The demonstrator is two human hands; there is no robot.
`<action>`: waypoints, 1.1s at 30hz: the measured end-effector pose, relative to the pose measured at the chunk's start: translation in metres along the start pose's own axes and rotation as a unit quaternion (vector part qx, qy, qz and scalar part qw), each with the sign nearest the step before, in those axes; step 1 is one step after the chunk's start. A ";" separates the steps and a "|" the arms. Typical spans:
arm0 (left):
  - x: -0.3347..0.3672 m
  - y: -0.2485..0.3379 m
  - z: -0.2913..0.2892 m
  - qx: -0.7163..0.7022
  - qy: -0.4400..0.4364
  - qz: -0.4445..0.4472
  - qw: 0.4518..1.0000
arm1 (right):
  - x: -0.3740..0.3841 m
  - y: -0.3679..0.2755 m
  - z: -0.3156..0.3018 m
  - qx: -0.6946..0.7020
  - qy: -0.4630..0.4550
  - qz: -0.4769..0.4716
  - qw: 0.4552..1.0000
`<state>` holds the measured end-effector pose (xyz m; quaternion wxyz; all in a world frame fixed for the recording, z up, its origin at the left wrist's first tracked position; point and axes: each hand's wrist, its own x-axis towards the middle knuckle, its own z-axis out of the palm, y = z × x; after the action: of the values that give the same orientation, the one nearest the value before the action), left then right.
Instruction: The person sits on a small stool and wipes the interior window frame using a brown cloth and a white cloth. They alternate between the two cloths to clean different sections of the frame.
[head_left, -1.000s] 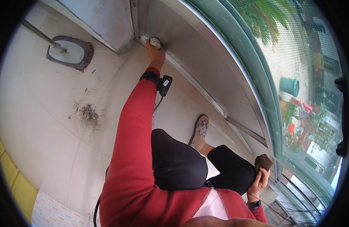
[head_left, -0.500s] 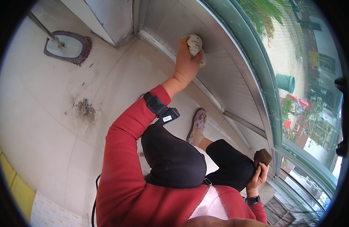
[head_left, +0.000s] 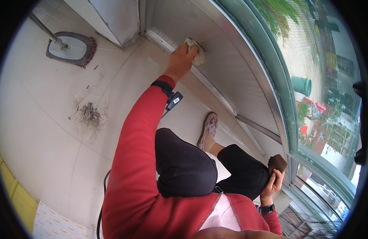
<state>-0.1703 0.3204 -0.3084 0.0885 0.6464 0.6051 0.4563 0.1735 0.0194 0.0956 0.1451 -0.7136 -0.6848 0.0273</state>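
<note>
My left hand (head_left: 181, 63) is closed around a bunched cream cloth (head_left: 196, 52). It presses the cloth to the lower part of a pale ribbed panel (head_left: 232, 67) under a window, just above the metal rail along the floor. On the right, near my bent knee, my right hand (head_left: 274, 184) grips a brown, blunt-cornered piece (head_left: 277, 164) that looks like a sponge or folded cloth. Fingers and thumb hold its lower end, while its upper part sticks out toward the window frame.
A flat mop (head_left: 67, 48) rests on the tiled floor at upper left. Below it lies a small heap of dirt (head_left: 89, 114). A wall corner (head_left: 116, 24) stands by the panel's far end. At right is a screened window (head_left: 315, 71). Yellow-green furniture (head_left: 16, 195) edges the lower left.
My left hand has slid the cream cloth left and slightly down along the panel, toward the bottom rail. The left forearm has straightened and swung left. My right hand stays almost in place.
</note>
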 end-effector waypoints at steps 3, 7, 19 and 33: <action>-0.026 -0.033 0.017 0.097 -0.162 -0.108 0.976 | -0.002 0.002 -0.001 -0.002 0.002 0.000 1.000; -0.052 -0.062 0.030 -0.017 -0.134 -0.478 0.868 | -0.005 0.006 -0.002 -0.012 0.011 0.007 1.000; -0.026 -0.012 0.053 -0.136 -0.107 -0.381 0.908 | -0.008 0.010 -0.005 -0.011 0.017 0.003 1.000; -0.013 0.017 0.001 -0.112 -0.046 -0.240 0.963 | -0.018 0.021 -0.008 0.024 0.027 0.006 0.999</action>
<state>-0.1557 0.3049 -0.3038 0.2946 0.4887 0.6827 0.4563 0.1945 -0.0003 0.0949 0.1804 -0.7147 -0.6753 0.0258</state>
